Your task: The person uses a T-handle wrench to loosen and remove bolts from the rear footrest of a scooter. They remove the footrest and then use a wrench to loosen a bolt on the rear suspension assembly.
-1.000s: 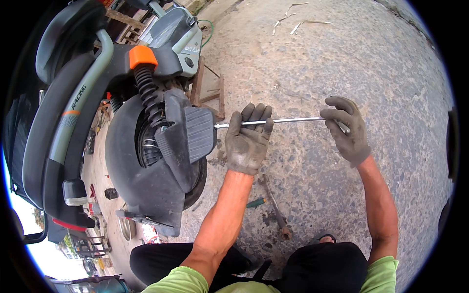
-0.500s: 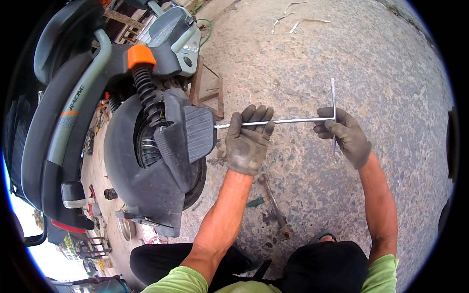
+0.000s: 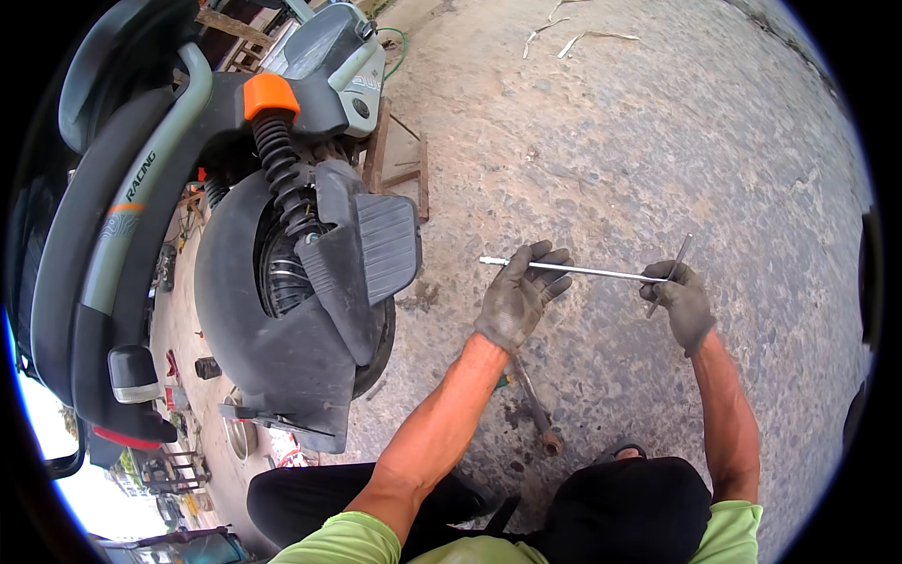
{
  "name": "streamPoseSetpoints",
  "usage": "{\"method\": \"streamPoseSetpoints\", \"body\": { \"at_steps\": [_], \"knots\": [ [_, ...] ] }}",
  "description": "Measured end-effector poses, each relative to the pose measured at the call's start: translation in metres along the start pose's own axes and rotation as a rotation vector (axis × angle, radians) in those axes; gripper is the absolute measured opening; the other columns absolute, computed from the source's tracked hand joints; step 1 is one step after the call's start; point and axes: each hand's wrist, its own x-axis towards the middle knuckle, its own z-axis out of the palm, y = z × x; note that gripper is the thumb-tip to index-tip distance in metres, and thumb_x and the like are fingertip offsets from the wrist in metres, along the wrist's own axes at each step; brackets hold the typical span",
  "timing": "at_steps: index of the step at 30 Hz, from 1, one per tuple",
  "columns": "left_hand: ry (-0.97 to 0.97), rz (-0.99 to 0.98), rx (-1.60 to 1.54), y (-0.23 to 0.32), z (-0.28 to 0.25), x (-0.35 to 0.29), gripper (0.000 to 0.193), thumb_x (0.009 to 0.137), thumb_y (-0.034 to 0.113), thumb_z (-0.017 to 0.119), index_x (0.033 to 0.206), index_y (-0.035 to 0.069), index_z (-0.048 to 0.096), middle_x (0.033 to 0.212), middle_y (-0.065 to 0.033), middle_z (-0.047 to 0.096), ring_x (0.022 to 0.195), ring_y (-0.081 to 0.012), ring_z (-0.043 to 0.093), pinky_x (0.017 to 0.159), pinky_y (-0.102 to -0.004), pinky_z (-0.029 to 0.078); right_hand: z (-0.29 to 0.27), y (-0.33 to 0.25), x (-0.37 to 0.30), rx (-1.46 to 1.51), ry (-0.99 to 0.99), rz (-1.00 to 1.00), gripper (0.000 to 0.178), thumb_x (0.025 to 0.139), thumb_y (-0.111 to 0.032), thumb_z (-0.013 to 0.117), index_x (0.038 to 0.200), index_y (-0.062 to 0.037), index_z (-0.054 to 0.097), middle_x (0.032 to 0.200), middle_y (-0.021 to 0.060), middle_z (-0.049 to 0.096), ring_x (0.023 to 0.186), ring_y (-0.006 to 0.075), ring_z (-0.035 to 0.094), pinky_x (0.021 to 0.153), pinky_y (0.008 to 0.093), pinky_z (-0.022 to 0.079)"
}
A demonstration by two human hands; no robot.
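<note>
Crosswise in the head view, a T-handled wrench [image 3: 601,272] lay left to right, its socket end [image 3: 487,260] pointing toward, but apart from, the ribbed black cover [image 3: 390,242] on a scooter [image 3: 115,246]. The gloved left hand [image 3: 513,308], nearer the cover, loosely held the shaft [image 3: 584,270]; the right hand [image 3: 686,310] gripped the crossbar [image 3: 684,252].

One wide fisheye view from head height, steeply downward onto the T-handled wrench [image 3: 606,273], fairly near.

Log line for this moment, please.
left hand: holding T-handle wrench by shaft | right hand: gripping at crossbar | wrench tip: apart from dark ribbed cover
</note>
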Motion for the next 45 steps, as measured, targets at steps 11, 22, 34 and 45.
{"method": "streamPoseSetpoints", "body": {
  "at_steps": [11, 22, 34, 45],
  "knots": [
    [0.157, 0.578, 0.23, 0.051, -0.041, -0.065, 0.069, 0.1, 0.05, 0.059, 0.148, 0.005, 0.04, 0.147, -0.0185, 0.047, 0.134, -0.0317, 0.05, 0.111, -0.0494, 0.043, -0.036, 0.067, 0.011, 0.114, 0.147, 0.217, 0.034, 0.079, 0.005, 0.047, 0.111, 0.0099, 0.057, 0.094, 0.0184, 0.065, 0.072, 0.0252, 0.066, 0.065, 0.0362, 0.058],
    [-0.004, 0.352, -0.31, 0.068, 0.014, -0.048, 0.06, 0.104, 0.042, 0.051, 0.142, -0.004, 0.044, 0.142, -0.0264, 0.054, 0.123, -0.0336, 0.062, 0.104, -0.0461, 0.054, -0.028, 0.066, 0.015, 0.074, 0.097, 0.235, 0.034, 0.082, 0.006, 0.048, 0.114, 0.0105, 0.055, 0.089, 0.0167, 0.063, 0.066, 0.0232, 0.063, 0.058, 0.0348, 0.054],
    [-0.016, -0.199, -0.36, -0.055, -0.024, 0.028, 0.055, 0.108, 0.039, 0.044, 0.135, -0.008, 0.049, 0.129, -0.0259, 0.062, 0.113, -0.0314, 0.067, 0.097, -0.0427, 0.059, -0.026, 0.065, 0.013, 0.083, 0.085, 0.226, 0.041, 0.084, 0.005, 0.047, 0.124, 0.0111, 0.051, 0.099, 0.0196, 0.063, 0.068, 0.0223, 0.063, 0.059, 0.0338, 0.053],
    [0.267, -0.373, 0.005, -0.065, -0.054, 0.005, 0.043, 0.104, 0.035, 0.057, 0.124, -0.002, 0.051, 0.119, -0.0231, 0.064, 0.106, -0.0312, 0.069, 0.086, -0.0405, 0.062, -0.031, 0.075, -0.011, -0.213, 0.228, 0.019, 0.041, 0.099, -0.004, 0.051, 0.14, 0.0028, 0.048, 0.106, 0.0089, 0.066, 0.08, 0.0136, 0.063, 0.066, 0.0292, 0.053]
  ]
}}
